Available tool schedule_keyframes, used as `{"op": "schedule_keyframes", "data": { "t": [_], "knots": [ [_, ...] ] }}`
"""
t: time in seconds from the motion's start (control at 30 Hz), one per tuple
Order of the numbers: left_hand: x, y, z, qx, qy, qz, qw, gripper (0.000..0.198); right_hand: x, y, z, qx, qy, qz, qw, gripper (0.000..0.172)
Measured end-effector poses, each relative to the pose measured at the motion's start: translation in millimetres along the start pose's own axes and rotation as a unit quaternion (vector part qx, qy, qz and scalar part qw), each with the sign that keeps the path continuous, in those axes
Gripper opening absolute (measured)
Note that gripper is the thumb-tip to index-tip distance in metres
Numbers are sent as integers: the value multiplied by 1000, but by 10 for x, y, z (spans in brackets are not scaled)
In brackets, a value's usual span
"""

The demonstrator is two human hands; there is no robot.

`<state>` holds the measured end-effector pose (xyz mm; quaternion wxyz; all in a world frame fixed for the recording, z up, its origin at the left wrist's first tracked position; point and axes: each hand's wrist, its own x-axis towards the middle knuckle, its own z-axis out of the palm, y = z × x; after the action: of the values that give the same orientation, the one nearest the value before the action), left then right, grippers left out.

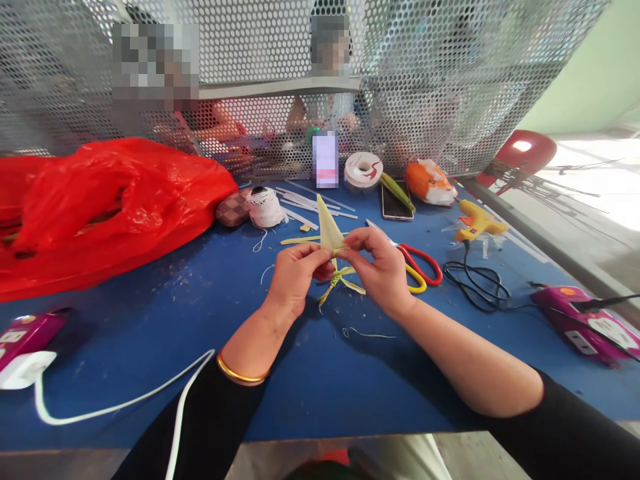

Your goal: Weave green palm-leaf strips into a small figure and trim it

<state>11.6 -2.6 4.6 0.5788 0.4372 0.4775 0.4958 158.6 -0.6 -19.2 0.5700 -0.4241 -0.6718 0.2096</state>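
1. A folded leaf piece [329, 230] is held just above the blue table [150, 347], near the middle of the scene, with its pointed tip upward and thin strips hanging below.
2. It is pinched at its narrow waist from both sides. The left hand [295, 275] is closed on it with thumb and fingertips, and the right hand [383, 270] is closed on it likewise.
3. The piece is judged very light, thin and springy. The folds would likely open if the pinch were eased, and the strips could split if pulled hard.
4. The safest hold is judged to be the waist, where the layers cross — not the tip or the loose ends.
5. Scissors [420, 267] lie just right of the right hand, and a glue gun [477, 223] lies farther right. A red bag [100, 207] is spread at the far left.
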Motion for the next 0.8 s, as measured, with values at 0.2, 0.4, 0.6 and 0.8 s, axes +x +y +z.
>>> {"op": "schedule_keyframes", "data": {
  "t": [0.2, 0.4, 0.6, 0.8],
  "knots": [
    [26, -8, -33, -71, -16, -77, 994, 11, 0, -3, -20, -32, -36, -82, 996, 11],
    [15, 10, -45, -72, -49, -77, 993, 12, 3, -33, -41, -32, -18, -64, 997, 10],
    [10, -1, -53, -74, -77, -82, 991, 17, 25, -41, -49, 9, -17, -27, 999, 11],
    [-23, 32, -2, 22, -32, 24, 999, 14, 27, -49, -41, 17, -12, -9, 1000, 9]
  ]
}}
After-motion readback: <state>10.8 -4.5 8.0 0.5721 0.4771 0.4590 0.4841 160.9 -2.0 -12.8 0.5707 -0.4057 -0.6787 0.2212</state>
